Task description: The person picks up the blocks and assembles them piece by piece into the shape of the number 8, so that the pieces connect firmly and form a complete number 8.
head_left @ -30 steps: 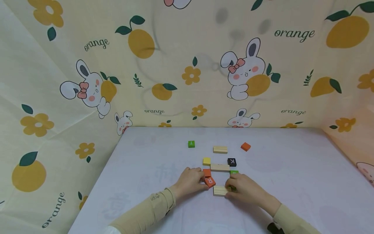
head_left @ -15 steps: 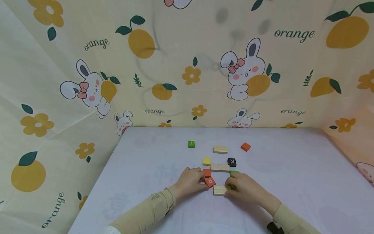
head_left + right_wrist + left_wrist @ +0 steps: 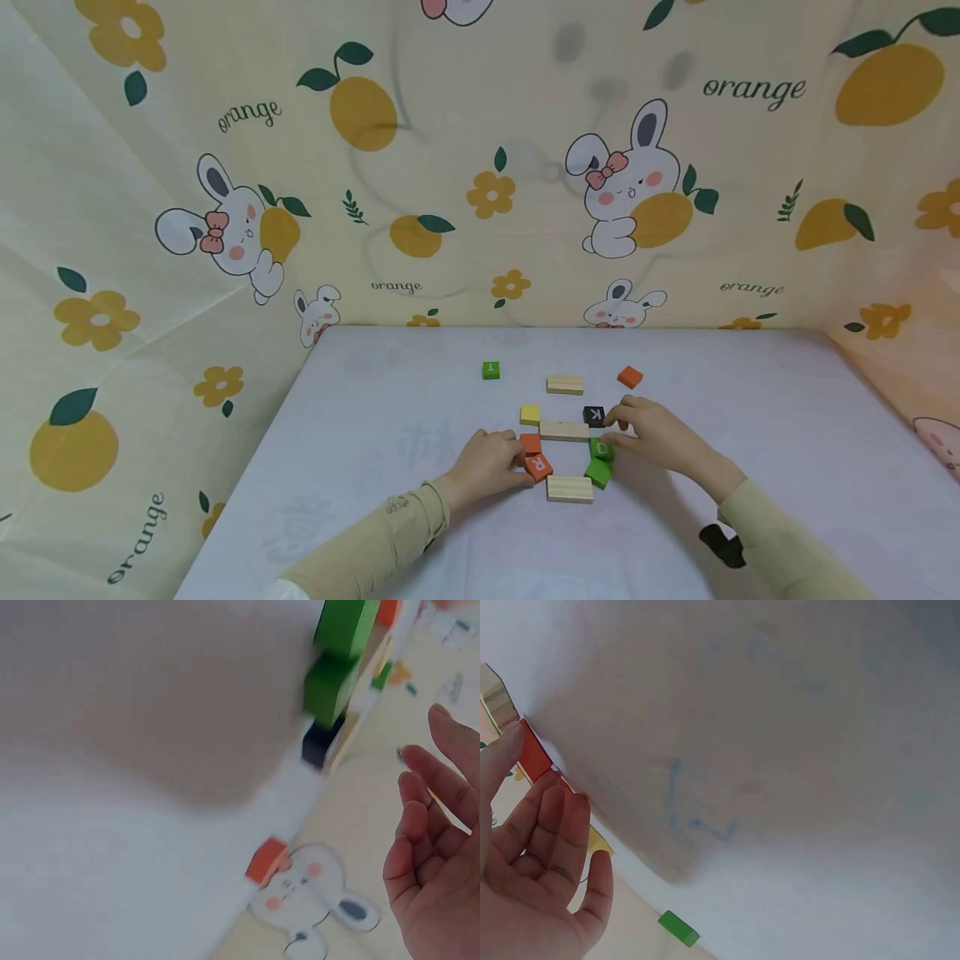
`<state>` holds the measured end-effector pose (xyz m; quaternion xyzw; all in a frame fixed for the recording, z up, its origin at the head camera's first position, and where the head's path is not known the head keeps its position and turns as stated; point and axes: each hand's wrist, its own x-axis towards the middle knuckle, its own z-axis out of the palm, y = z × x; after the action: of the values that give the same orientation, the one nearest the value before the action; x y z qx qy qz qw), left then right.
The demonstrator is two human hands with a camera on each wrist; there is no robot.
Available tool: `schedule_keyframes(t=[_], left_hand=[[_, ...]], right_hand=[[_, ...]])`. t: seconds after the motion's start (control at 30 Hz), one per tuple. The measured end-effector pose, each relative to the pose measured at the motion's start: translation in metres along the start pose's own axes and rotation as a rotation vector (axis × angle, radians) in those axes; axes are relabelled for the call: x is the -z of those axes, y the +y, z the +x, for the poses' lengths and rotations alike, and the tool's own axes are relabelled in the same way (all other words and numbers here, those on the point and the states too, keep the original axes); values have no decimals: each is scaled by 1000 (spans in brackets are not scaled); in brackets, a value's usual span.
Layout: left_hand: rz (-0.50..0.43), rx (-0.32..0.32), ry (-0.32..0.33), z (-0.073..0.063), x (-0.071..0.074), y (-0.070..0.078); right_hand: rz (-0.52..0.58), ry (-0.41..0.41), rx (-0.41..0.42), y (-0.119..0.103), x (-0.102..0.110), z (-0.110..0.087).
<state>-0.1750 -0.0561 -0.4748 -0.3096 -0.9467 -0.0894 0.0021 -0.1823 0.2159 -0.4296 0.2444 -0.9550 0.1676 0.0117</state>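
My left hand pinches an orange letter block marked R between thumb and fingers. Its fingers also lie beside a second orange block, which stands just behind. In the left wrist view, the thumb sits at one end of an orange block. My right hand hovers with relaxed fingers and holds nothing, close to a black K block and two green blocks, the rear one and the tilted front one. In front, between the two sides, lies a wooden plank.
Another plank lies mid-layout, with a yellow block at its left. Farther back are a third plank, a green T block and a loose orange block. A patterned cloth rises behind the table.
My right hand has let go of the front green block and moved up, back and slightly right, uncovering the green blocks and the plank's end. My left hand has stayed put.
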Motion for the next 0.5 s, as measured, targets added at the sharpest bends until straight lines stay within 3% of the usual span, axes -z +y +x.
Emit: schedule_keyframes(t=[0.27, 0.5], left_hand=[[-8, 13, -6, -1, 0, 0], [-15, 23, -24, -1, 2, 0]], right_hand=[[23, 3, -73, 43, 16, 20], [82, 11, -186, 74, 18, 34]])
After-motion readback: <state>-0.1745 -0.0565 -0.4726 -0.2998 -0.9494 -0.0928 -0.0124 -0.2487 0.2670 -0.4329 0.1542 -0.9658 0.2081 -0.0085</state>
